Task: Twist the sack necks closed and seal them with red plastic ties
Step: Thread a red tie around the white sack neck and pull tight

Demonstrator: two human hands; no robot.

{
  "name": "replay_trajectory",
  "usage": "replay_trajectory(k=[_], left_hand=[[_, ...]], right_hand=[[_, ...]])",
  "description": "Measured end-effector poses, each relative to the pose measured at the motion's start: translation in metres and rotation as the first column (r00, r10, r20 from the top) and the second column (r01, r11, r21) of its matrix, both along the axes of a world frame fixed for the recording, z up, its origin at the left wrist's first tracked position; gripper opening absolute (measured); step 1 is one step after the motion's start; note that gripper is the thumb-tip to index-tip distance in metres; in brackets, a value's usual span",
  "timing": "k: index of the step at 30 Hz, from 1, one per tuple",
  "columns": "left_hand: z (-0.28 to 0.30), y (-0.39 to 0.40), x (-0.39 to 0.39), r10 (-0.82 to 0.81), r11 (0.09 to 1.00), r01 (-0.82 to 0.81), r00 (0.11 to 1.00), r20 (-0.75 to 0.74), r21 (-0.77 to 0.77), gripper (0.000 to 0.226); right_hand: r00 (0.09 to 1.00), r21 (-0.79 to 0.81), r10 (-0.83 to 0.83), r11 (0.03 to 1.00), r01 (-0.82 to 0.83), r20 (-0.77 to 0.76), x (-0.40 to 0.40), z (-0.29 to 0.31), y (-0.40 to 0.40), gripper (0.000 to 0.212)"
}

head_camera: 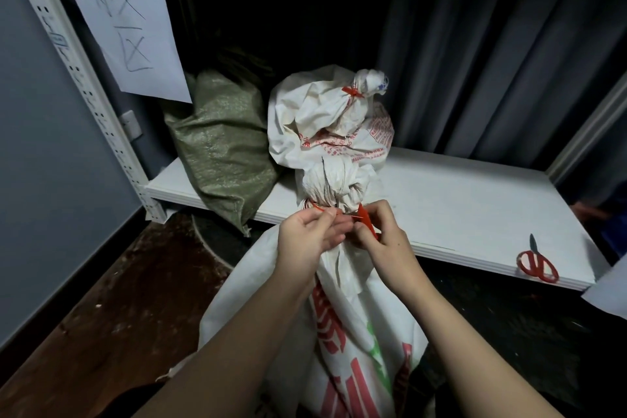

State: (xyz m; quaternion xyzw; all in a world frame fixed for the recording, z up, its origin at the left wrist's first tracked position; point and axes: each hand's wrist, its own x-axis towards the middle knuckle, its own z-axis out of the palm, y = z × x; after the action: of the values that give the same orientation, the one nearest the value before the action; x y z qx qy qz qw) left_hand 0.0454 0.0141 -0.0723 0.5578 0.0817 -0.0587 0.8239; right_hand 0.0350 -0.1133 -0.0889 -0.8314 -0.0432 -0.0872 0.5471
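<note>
A white woven sack with red and green print (342,332) stands on the floor in front of me, its neck (334,187) gathered and twisted into a bunch. A red plastic tie (364,218) wraps the neck just below the bunch. My left hand (310,236) pinches one end of the tie at the neck's left side. My right hand (385,241) pinches the other end on the right. Behind it on the shelf sits a second white sack (319,125), its neck closed with a red tie (352,92).
A green woven sack (220,146) leans at the shelf's left end. Red-handled scissors (537,263) lie near the front right edge of the white shelf board (475,210). A paper sign (118,17) hangs on the perforated upright. Grey curtain hangs behind; the floor is dark brown.
</note>
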Motion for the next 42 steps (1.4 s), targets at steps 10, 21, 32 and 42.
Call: replay_trajectory(k=[10, 21, 32, 42], left_hand=[[-0.0003, -0.0014, 0.0001, 0.009, 1.000, -0.009, 1.000, 0.008, -0.022, 0.014], [-0.0019, -0.0011, 0.0012, 0.008, 1.000, -0.008, 1.000, 0.002, -0.025, 0.014], [-0.0029, -0.0026, -0.0007, 0.011, 1.000, -0.011, 0.999, 0.038, -0.001, 0.015], [-0.0091, -0.0025, -0.0025, 0.085, 0.975, -0.113, 0.985, 0.149, 0.193, 0.022]], right_hand=[[1.000, 0.007, 0.014, 1.000, -0.013, -0.012, 0.0021, -0.0014, -0.0015, 0.011], [1.000, -0.010, 0.015, 1.000, -0.015, -0.016, 0.0038, -0.0042, 0.0003, 0.010], [1.000, -0.073, 0.004, 0.997, -0.005, -0.006, 0.0027, -0.0041, -0.0005, 0.010], [0.999, -0.293, 0.010, 0.956, 0.005, 0.050, -0.0017, 0.0010, 0.0015, 0.014]])
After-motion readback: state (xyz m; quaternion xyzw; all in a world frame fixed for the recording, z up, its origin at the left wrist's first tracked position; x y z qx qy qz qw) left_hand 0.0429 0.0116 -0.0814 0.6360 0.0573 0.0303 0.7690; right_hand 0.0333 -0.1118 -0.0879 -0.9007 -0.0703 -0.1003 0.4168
